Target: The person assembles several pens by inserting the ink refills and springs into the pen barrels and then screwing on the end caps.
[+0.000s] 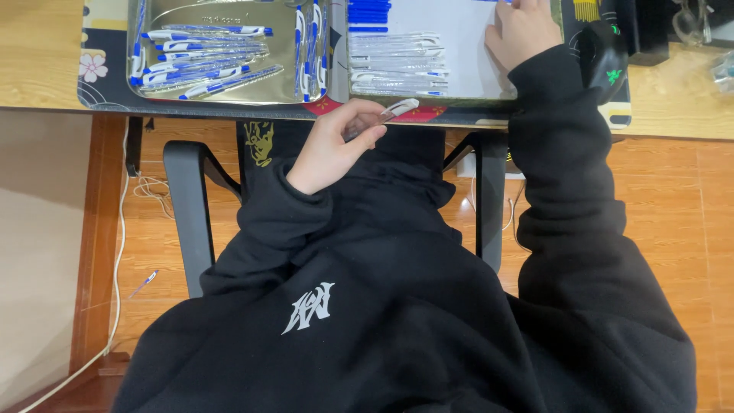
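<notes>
My left hand holds a clear pen barrel by the table's near edge, its tip pointing right. My right hand rests flat on the white tray at the far right, fingers spread, holding nothing. Beside it on that tray lies a row of several clear pen barrels, with blue caps stacked above them. A shiny metal tray to the left holds several assembled blue-and-white pens.
A black computer mouse sits right of the white tray on a dark desk mat. Chair armrests flank my lap below the wooden table. One pen and white cables lie on the wood floor.
</notes>
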